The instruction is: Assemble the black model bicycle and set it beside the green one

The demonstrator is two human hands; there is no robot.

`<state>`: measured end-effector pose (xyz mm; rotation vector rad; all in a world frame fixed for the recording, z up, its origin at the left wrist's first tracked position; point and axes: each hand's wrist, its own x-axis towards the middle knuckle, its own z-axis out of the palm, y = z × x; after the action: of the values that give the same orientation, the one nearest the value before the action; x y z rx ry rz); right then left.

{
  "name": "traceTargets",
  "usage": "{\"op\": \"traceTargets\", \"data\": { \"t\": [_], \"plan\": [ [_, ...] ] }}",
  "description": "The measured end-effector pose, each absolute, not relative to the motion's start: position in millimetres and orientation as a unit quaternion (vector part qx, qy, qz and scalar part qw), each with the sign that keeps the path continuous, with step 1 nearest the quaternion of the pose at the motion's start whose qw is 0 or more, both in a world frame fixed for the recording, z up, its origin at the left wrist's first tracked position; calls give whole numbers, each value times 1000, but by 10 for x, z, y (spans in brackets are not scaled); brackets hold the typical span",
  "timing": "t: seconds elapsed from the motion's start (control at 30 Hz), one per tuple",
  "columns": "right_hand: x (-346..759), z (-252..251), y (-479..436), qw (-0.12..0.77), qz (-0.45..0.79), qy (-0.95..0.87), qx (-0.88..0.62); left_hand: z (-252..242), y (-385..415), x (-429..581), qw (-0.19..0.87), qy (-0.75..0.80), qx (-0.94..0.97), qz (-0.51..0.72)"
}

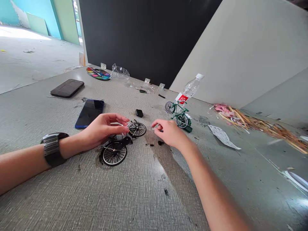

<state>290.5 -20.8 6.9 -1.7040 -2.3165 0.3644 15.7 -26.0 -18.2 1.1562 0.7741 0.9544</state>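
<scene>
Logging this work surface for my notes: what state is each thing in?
Left hand: fingertips pinched at the black bike.
Right hand: fingers curled; grip unclear.
Black bike: two wheels on, small parts loose nearby.
Green bike: upright, both wheels on.
Bottle: capped.
Blue phone: flat, screen dark.
Black device: lying flat.
Palette: paint-covered, brush on top.
Watch: on left wrist.
Paper sheet: spread out, wavy.

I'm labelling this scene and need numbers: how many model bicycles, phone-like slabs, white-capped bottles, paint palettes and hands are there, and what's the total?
Model bicycles: 2 (black bicycle, green bicycle)
Phone-like slabs: 2 (blue-edged slab, dark slab)
White-capped bottle: 1
Paint palette: 1
Hands: 2 (left hand, right hand)
Total: 8
</scene>
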Motion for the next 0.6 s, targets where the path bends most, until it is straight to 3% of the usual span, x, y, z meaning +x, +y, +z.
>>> {"op": "traceTargets", "data": {
  "t": [0.6],
  "plan": [
    [2924, 114, -192, 121, 121, -801, -574, -164, -261, 174, 677, 338, 498, 422]
  ]
}}
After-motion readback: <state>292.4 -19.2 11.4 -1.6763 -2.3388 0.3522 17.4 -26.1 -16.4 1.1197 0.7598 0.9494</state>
